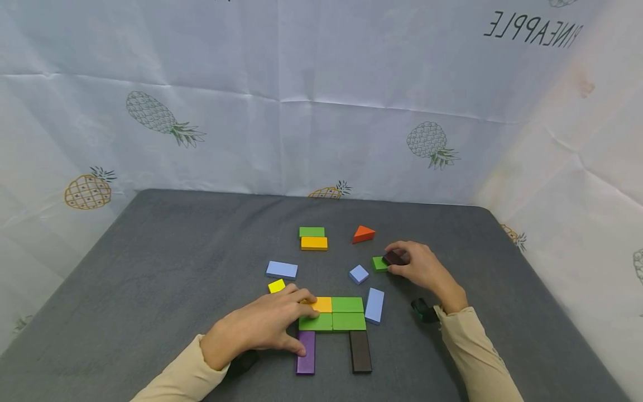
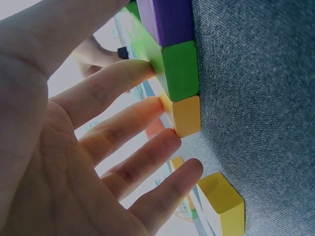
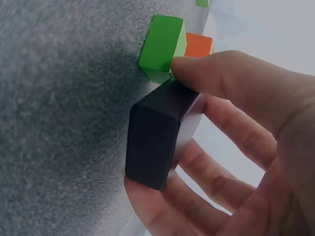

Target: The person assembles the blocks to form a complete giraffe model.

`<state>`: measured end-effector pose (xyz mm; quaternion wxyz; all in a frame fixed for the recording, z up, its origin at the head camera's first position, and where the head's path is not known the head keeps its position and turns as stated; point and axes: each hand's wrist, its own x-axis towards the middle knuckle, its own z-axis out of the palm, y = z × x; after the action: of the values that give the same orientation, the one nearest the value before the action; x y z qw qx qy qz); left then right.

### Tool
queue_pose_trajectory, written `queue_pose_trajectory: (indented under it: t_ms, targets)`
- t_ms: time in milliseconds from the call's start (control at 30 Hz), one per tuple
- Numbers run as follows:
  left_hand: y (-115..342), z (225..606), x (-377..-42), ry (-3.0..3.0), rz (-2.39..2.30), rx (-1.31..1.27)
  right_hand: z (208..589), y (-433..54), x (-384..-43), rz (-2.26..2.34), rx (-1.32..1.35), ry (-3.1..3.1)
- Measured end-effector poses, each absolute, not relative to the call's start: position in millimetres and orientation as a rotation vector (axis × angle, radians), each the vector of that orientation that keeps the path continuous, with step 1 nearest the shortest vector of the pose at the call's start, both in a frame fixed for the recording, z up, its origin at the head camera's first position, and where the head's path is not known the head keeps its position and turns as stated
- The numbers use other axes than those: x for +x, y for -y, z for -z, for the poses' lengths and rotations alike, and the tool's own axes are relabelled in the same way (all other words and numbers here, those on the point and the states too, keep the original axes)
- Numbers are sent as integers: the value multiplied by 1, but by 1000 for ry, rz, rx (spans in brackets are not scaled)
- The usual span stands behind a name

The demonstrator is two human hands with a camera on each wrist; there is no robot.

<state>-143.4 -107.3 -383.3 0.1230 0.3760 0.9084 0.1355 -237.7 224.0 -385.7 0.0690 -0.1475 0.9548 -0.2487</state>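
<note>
While right hand (image 1: 422, 269) pinches: dark-brown, wooden-looking oblong block (image 3: 151, 147), probably pickup stage
Left hand (image 1: 266, 321): loosely spread
Next move: likely clean lift

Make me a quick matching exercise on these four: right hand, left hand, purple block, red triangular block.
1. Right hand
2. Left hand
3. Purple block
4. Red triangular block

A. By the left thumb
B. Beyond the small blue block
C. Fingertips at green and orange blocks
D. Holding a dark block

Pairs: 1-D, 2-C, 3-A, 4-B.
</note>
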Motion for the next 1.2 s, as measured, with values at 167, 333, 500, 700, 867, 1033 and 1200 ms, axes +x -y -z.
queue_pose_trajectory:
  t_ms: [167,333,500,700,867,1033,1200]
  targets:
    - [107,383,-143,-2654,-392,1104,388,-227,-238,750,-389,-2884]
    - [107,383,-143,-2657,-392,1106,391,-229,-239,758,-341,-2887]
    - [107,383,-143,-2659,-389,1107,393,-230,-240,776,-309,-2862]
    - [107,383,-143,-2653,-387,1099,389,-229,-239,787,-327,-2794]
    - [107,383,-144,-2642,-390,1087,388,-226,-238,834,-350,-2707]
    - [108,383,-143,-2641,-394,1090,388,-223,-238,826,-395,-2702]
    - [108,383,-142,-2658,-403,1117,391,-219,-237,855,-436,-2688]
